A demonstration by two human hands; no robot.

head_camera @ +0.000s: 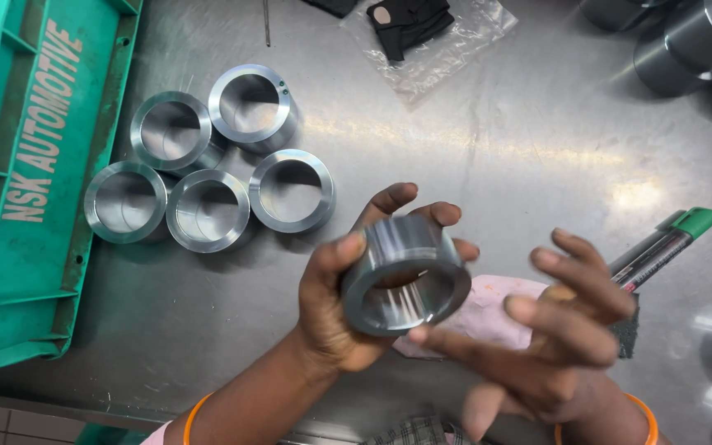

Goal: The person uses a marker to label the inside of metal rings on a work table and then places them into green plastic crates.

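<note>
My left hand (331, 305) grips a shiny steel ring (405, 276), a short thick sleeve with its bore facing the camera. My right hand (554, 338) is beside it with fingers spread; one fingertip touches the ring's lower rim, and it holds nothing. Under the hands lies a pink cloth (488, 309). Both wrists wear orange bangles.
Several more steel rings (208, 210) stand in a cluster on the metal table (496, 148) at upper left. A green plastic crate (26, 165) is at the left edge. A green-capped marker (661, 243) lies right; a plastic bag with dark items (422, 33) at top; larger steel cylinders (686, 41) top right.
</note>
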